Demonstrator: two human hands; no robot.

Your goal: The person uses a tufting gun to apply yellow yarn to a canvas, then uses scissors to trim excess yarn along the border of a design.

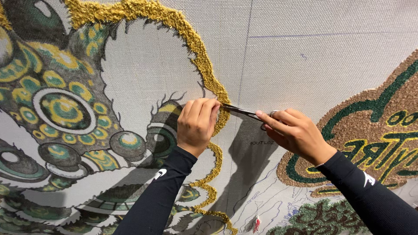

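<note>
Two hands are seen in the head view, both pressed against a large upright tufting cloth (305, 52) of pale grey weave.

Left hand (197, 124): curled closed, knuckles up, fingertips pinched on the gold yarn outline (204, 69) where the scissor tips meet it. Whether a loose strand is held between the fingers cannot be told. A black sleeve (156, 200) with a small white mark is worn on that arm.

Right hand (296, 132): closed around the handles of a pair of small metal scissors (241, 112), index finger laid along the shank. The blades point left, nearly level, slightly parted at most; their tips lie at the gold outline, just beside the left fingertips. The handle rings are mostly hidden under the fingers. A matching black sleeve (374, 196) is worn.

Surroundings: a tufted lion-like face with green and yellow rings (65, 109) is seen at left, its centre patch bare cloth bounded by the gold outline. A brown tufted patch with green lettering shapes (383, 130) sits at right, well apart from the scissors. A dark green tufted area (322, 217) lies at the bottom edge. Thin drawn guide lines cross the bare cloth. Shadows of both arms fall on the weave below the hands.
</note>
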